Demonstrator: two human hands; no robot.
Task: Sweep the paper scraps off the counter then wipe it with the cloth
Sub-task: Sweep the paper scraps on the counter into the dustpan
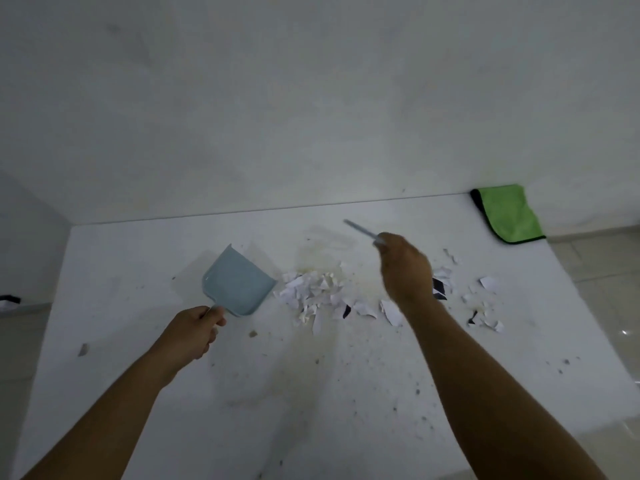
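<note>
Head view: torn paper waits by the dustpan

White paper scraps (313, 295), some with black bits, lie in a pile mid-counter (138, 341), with more scattered right. The left hand (194, 332) grips the light blue dustpan (239, 280) just beside the pile. The right hand (405, 268) grips a thin brush handle (360, 230) above the scraps. A green cloth (507, 213) lies at the far right corner.

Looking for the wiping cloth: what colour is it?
Bright green with a dark edge, the cloth lies at the counter's far right corner; the head view shows it.
</note>
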